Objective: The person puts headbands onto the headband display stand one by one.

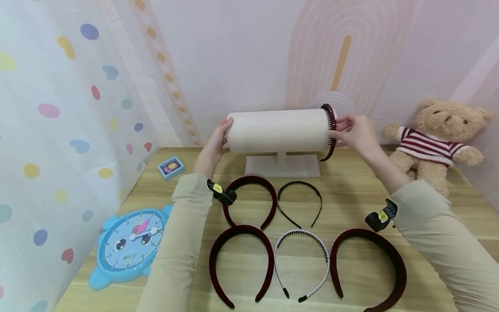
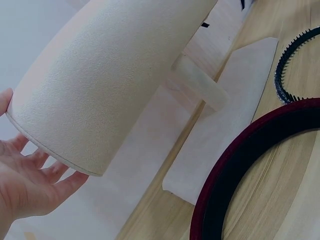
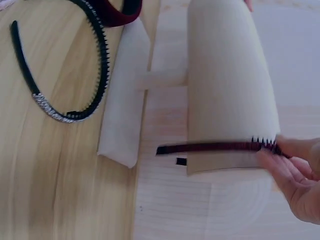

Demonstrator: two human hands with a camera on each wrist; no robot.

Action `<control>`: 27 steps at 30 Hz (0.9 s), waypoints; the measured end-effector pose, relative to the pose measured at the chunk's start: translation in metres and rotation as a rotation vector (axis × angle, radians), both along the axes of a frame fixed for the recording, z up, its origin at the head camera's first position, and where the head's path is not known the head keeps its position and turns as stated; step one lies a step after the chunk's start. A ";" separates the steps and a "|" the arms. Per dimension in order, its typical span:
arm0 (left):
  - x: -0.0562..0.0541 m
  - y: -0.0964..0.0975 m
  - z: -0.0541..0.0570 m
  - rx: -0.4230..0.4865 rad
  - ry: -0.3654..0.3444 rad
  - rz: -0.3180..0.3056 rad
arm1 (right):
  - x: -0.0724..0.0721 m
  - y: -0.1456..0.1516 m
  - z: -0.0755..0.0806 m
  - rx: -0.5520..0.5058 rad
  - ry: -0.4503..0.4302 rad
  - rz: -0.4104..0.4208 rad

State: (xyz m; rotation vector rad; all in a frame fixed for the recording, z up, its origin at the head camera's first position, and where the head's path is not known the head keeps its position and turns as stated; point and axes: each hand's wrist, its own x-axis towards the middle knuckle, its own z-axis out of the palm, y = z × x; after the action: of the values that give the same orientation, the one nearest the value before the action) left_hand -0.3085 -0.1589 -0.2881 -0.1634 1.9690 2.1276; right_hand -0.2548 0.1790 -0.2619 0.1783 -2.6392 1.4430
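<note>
A cream headband display stand [image 1: 277, 132], a padded roll on a post and flat base, stands at the back of the table. My left hand [image 1: 212, 146] grips the roll's left end, its thumb at the rim and fingers spread along the end edge in the left wrist view. Around the right end sits a dark red toothed headband [image 3: 215, 147]. My right hand [image 1: 359, 135] pinches this headband near its top, between thumb and fingers. One tip of the headband hangs free below the roll, beside a small black tab [image 3: 181, 161].
On the table before the stand lie several dark red padded headbands [image 1: 269, 260], a thin black one [image 1: 320, 203] and a white toothed one [image 1: 327, 264]. A teddy bear [image 1: 429, 143] sits right. A blue toy clock [image 1: 130, 242] and a small blue box [image 1: 170, 167] lie left.
</note>
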 end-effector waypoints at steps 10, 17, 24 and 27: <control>-0.001 0.001 -0.003 -0.009 0.009 -0.007 | -0.002 0.024 0.002 0.200 0.010 0.061; 0.000 0.003 -0.004 -0.022 0.018 -0.011 | -0.024 0.053 0.002 0.188 -0.162 0.300; 0.000 0.011 -0.007 -0.042 0.017 -0.024 | -0.043 0.058 0.004 0.088 -0.293 0.444; 0.000 0.015 -0.007 -0.046 0.012 -0.023 | -0.046 0.057 0.006 0.105 -0.306 0.477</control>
State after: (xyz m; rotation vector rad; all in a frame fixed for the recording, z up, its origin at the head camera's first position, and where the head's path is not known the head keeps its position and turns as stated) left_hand -0.3082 -0.1436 -0.2956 -0.1362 2.0182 2.0747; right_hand -0.3012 0.2365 -0.2560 0.6914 -3.0715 1.5634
